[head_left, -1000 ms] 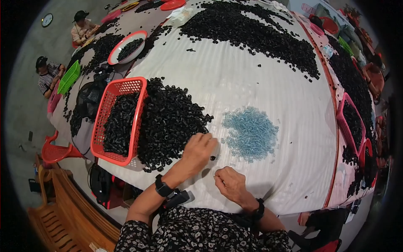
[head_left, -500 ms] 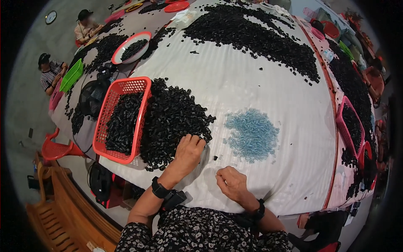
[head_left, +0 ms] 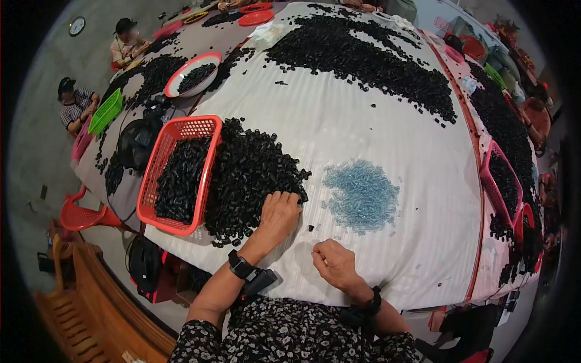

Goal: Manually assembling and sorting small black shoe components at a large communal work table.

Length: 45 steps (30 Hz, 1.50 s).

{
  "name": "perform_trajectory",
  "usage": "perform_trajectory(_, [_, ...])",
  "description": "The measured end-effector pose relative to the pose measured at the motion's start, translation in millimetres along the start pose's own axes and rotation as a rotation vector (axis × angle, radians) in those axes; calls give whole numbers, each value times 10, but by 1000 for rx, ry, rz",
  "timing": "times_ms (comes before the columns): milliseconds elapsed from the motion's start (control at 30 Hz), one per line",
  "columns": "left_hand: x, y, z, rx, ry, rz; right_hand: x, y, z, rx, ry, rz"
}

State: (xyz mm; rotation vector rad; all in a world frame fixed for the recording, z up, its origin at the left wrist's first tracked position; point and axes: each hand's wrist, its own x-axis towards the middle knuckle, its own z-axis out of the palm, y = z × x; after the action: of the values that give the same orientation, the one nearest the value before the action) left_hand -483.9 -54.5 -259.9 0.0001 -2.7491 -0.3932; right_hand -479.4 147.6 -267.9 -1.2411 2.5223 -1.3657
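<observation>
A heap of small black plastic pieces lies on the white cloth in front of me. At its right edge is my left hand, fingers bent and close together, tips down among the pieces; what they grip is hidden. My right hand is held closed over the cloth, thumb against curled fingers, and anything inside cannot be made out. Beyond it lies a flat pile of small clear bluish tube-like pieces. One loose black piece rests between my hands.
A red plastic basket holding black pieces stands left of the heap. Farther off are a larger spread of black pieces, a red-rimmed bowl and a pink basket at right. Other people sit around the table.
My left hand has shifted slightly right and forward along the edge of the black heap. My right hand stays closed in nearly the same place. The whole view has tilted slightly.
</observation>
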Motion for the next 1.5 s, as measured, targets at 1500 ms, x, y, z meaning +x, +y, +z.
perform_trajectory(1500, [-459, 118, -799, -869, 19, -300, -51, -118, -162, -20, -141, -60])
